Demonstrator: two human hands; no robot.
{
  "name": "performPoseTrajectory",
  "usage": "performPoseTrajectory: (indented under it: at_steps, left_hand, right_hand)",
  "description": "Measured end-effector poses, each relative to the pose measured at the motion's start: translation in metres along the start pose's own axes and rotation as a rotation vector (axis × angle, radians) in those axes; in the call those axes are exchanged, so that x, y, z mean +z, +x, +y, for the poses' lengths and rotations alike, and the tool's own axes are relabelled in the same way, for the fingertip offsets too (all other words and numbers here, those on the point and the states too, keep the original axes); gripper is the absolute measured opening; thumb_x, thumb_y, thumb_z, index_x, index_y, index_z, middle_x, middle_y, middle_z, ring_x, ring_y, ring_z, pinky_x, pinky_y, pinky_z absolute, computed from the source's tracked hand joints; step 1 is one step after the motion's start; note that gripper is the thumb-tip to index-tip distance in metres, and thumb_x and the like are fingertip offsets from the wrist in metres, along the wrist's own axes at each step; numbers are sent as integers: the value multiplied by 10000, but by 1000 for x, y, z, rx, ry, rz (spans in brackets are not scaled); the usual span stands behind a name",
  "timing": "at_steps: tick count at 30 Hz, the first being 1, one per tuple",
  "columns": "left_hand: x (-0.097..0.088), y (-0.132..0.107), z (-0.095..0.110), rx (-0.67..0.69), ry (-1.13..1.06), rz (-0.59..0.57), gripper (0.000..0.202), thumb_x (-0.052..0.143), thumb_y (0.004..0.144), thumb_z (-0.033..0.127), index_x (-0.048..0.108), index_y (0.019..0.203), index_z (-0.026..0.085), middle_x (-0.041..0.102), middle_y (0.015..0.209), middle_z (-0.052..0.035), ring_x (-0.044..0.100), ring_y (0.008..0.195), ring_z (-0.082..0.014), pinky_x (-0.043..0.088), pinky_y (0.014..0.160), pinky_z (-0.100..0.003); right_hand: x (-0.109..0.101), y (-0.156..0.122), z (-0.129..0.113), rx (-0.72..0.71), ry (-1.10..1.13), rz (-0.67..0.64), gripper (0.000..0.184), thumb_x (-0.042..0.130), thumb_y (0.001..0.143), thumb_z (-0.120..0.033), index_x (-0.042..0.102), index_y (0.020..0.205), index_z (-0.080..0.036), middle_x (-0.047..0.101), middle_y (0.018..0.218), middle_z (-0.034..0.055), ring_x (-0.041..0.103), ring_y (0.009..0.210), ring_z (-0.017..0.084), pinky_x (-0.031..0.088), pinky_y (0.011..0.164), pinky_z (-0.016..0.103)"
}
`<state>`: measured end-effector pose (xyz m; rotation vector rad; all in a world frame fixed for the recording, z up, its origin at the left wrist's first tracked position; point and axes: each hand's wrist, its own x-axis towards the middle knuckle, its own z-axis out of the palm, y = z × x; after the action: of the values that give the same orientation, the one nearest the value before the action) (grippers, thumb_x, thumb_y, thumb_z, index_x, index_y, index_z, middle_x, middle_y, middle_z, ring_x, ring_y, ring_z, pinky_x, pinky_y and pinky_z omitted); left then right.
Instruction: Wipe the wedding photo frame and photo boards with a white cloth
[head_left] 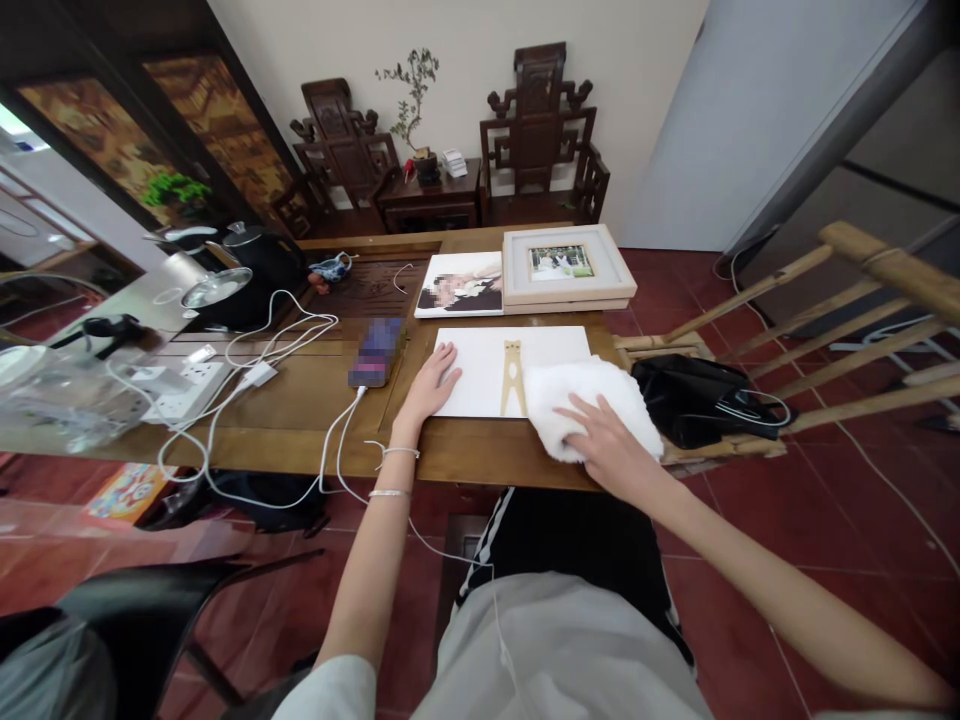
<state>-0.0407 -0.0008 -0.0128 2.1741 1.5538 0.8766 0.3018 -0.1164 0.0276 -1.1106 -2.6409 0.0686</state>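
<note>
A white rectangular panel (474,365), perhaps an album or board, lies flat near the table's front edge. On its middle is a tan, long-legged cat shape (513,372); whether printed or a separate piece, I cannot tell. My left hand (435,380) rests on the panel's left edge, fingers stretched out and holding nothing. A fluffy white cloth (615,395) covers the panel's right part and hangs past its lower right corner. My right hand (600,435) has its fingers on the cloth's front portion, gripping it with the index finger partly raised.
Behind the panel lie a photo print (459,285) and a framed picture (561,265) on a box. Left are a phone (377,352) on a cable, a power strip (187,392), loose white cables and a black kettle (262,255). A bamboo chair (795,300) bearing a black bag (694,400) stands right.
</note>
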Motion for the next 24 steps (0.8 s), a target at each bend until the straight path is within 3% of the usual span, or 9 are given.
performPoseTrajectory:
  at_steps: [3,6,13,18,24]
  left_hand:
    - [0,0,1,-7,-5,3,528,476,956,419,529,1414,162,437,1546,-102,328,1480,-238,244,1235,-438]
    - [0,0,2,-10,-11,13,530,485,952,407,535,1407,140,441,1540,-119,333,1478,-242,246,1235,-425]
    - [0,4,0,1,13,14,532,479,951,413,530,1410,149,430,1548,-111,334,1477,-248,252,1231,-442]
    - [-4,8,-5,24,17,-25,561,484,947,447,525,1414,138,431,1547,-123,334,1476,-251,248,1234,-426]
    - [-6,9,-5,18,12,-23,546,492,944,455,536,1406,166,438,1544,-103,339,1475,-243,256,1232,-437]
  right_hand:
    - [-2,-17,-13,-39,21,13,473,473,615,79,728,868,-229,558,1442,105,348,1441,360,279,1154,673]
    - [-3,-13,-9,-35,31,16,474,461,623,84,731,874,-215,572,1426,111,379,1422,368,301,1144,666]
    - [-3,41,35,83,35,-23,606,457,658,44,673,1176,-186,622,1343,160,433,1392,336,323,1126,605]
    - [-7,87,72,111,0,-67,558,445,708,8,645,1208,-139,637,1277,199,457,1359,345,356,1091,539]
    - [-3,123,99,139,-12,-17,559,424,730,10,635,1223,-147,638,1283,171,529,1261,316,369,1061,482]
